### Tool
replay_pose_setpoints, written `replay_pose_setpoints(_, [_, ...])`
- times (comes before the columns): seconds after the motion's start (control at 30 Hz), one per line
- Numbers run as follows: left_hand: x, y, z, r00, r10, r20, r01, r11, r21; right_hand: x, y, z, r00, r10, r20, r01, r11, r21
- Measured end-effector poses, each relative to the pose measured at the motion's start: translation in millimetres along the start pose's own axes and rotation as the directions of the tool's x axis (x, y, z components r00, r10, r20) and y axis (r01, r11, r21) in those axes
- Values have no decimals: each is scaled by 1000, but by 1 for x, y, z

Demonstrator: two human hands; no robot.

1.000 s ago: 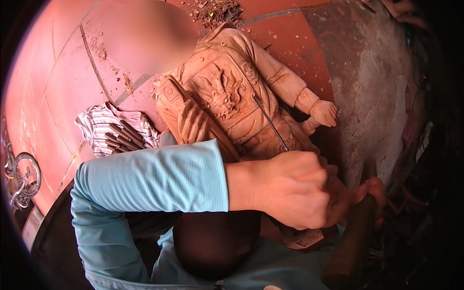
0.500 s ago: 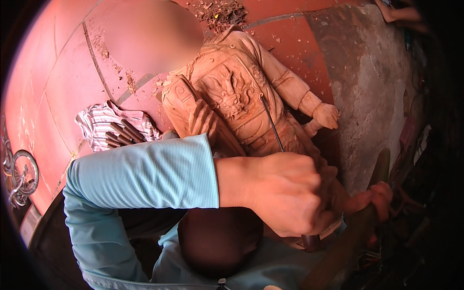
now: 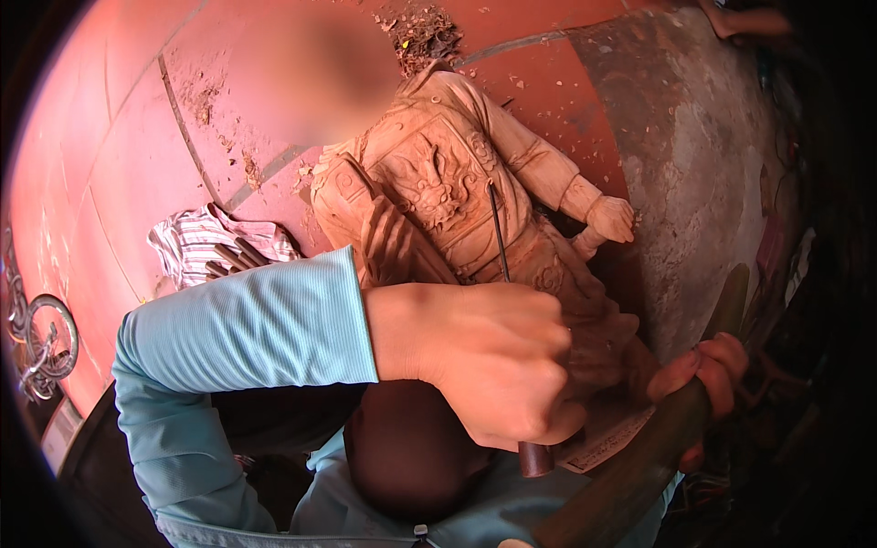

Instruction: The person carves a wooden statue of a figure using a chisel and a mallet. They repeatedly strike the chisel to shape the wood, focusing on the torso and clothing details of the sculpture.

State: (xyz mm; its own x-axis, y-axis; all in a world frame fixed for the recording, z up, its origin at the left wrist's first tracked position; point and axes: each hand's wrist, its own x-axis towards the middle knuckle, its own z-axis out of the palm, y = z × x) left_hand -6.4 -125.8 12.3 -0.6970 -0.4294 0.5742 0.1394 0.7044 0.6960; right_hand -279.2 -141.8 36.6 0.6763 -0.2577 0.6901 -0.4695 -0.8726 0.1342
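A carved wooden statue in a robe, with a dragon relief on its chest, lies in front of me. My left hand is closed in a fist round a carving chisel. The chisel's thin dark shaft slants up to the robe beside the relief, its tip at the wood. The brown butt of its handle sticks out below my fist. At the right, my right hand wraps its fingers round a thick greenish-brown wooden club, which slants down toward my lap, apart from the chisel.
Left of the statue, several dark tool handles lie on a striped cloth. Wood shavings are heaped on the red tiled floor. A wheel stands far left. Someone's bare limb shows at the upper right.
My left fist and the chisel's handle have swung left, while its tip stays near the same spot. More of the handle's butt shows. The club shows more plainly, slightly shifted.
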Motion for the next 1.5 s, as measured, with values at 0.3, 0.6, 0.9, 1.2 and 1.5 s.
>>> replay_pose_setpoints(0.3, [4, -6, -4, 993, 119, 17, -119, 992, -30, 13, -3, -4, 991, -27, 128, 29, 999, -15])
replay_pose_setpoints(0.6, [62, -25, 53, 955, -33, -295, 151, 910, 387, -16, -11, 33, 875, 473, -98, -471, 881, 44])
replay_pose_setpoints(0.9, [96, -84, 76, 818, -294, -495, 529, 722, 446, -103, 33, 55, 379, 895, 234, -895, 290, 340])
replay_pose_setpoints(1.2, [97, -89, 77, 783, -312, -538, 581, 676, 453, -109, 30, 75, 414, 891, 186, -878, 338, 338])
replay_pose_setpoints(1.5, [98, -89, 76, 780, -299, -550, 583, 667, 464, -121, 32, 74, 449, 874, 187, -841, 344, 417])
